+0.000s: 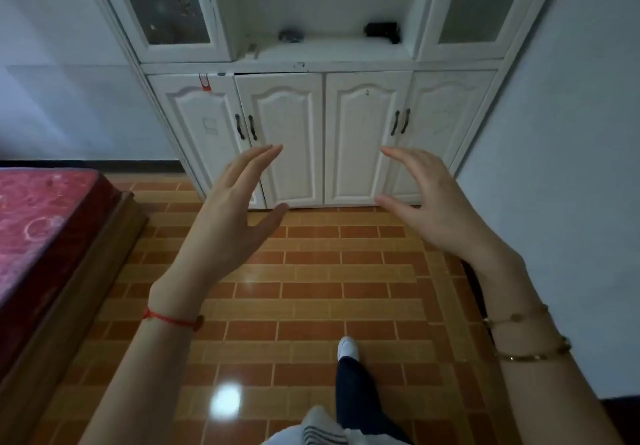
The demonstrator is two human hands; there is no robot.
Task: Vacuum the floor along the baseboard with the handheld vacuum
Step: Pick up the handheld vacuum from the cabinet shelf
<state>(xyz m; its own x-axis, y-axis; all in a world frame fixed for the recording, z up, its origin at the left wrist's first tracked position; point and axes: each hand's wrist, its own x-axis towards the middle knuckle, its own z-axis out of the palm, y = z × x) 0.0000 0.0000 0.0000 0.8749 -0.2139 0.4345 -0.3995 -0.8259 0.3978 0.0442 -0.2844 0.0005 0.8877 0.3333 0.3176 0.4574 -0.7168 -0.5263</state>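
Note:
My left hand (pixel 235 212) and my right hand (pixel 426 202) are both raised in front of me, palms facing each other, fingers straight and holding nothing. They hover over the orange tiled floor (pixel 311 306). A dark baseboard (pixel 90 164) runs along the far wall at the left, and another dark baseboard strip (pixel 479 292) follows the right wall. A black object (pixel 382 31) lies on the cabinet's open shelf; I cannot tell whether it is the handheld vacuum.
A white cabinet (pixel 322 139) with four lower doors stands straight ahead against the wall. A bed with a red cover and wooden frame (pixel 52 236) fills the left side. My leg and white shoe (pixel 348 347) stand on the tiles below.

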